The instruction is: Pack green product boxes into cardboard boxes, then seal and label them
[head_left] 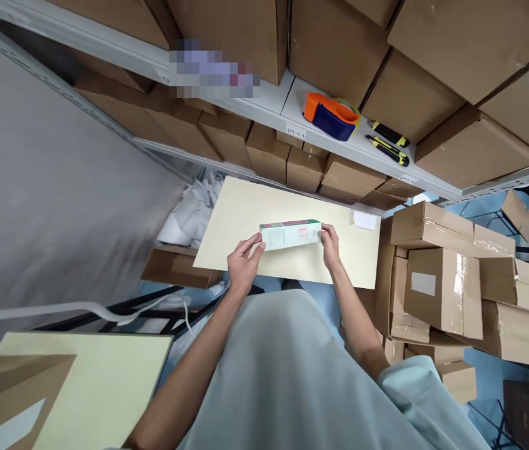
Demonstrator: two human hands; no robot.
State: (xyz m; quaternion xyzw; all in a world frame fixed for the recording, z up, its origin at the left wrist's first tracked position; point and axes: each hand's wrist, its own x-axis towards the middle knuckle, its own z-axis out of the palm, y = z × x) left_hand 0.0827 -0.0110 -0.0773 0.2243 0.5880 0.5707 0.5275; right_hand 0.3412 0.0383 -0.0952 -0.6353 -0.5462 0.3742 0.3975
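A long, narrow pale-green carton (290, 236) with a darker green and pink top edge is held level between my two hands, over the cream table (241, 206). My left hand (244, 262) pinches its left end between thumb and fingers. At the opposite end, my right hand (331, 245) grips with the fingers around the corner. Small print and a pink patch show on the side facing me, too small to read. A small white box or pad (364, 220) lies near the table's far right corner.
Above the table's far edge, a metal shelf (264, 106) bears cardboard boxes, an orange-and-blue tape dispenser (331, 117) and two yellow-black utility knives (387, 142). Taped cartons (443, 290) are stacked at the right. Crumpled white material (192, 212) sits left; another cream tabletop (105, 369) stands lower left.
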